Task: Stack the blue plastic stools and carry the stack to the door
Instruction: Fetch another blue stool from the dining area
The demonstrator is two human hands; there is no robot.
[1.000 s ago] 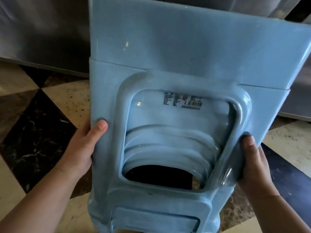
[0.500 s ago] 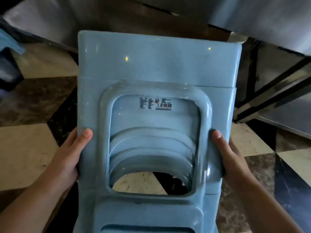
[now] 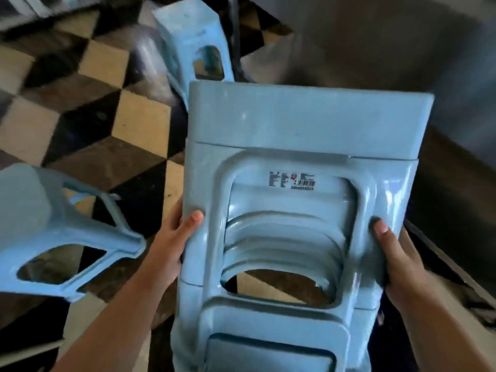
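A person's left hand (image 3: pixel 171 245) and right hand (image 3: pixel 400 264) clasp opposite sides of a stack of blue plastic stools (image 3: pixel 295 210), held tilted above a checkered tile floor (image 3: pixel 88 108), a barcode label (image 3: pixel 292 180) visible inside the side opening. A single blue stool (image 3: pixel 53 232) lies tipped over the floor's near left edge. Another stool (image 3: pixel 193 41) stands toward the floor's far side, just beyond the stack's upper rim.
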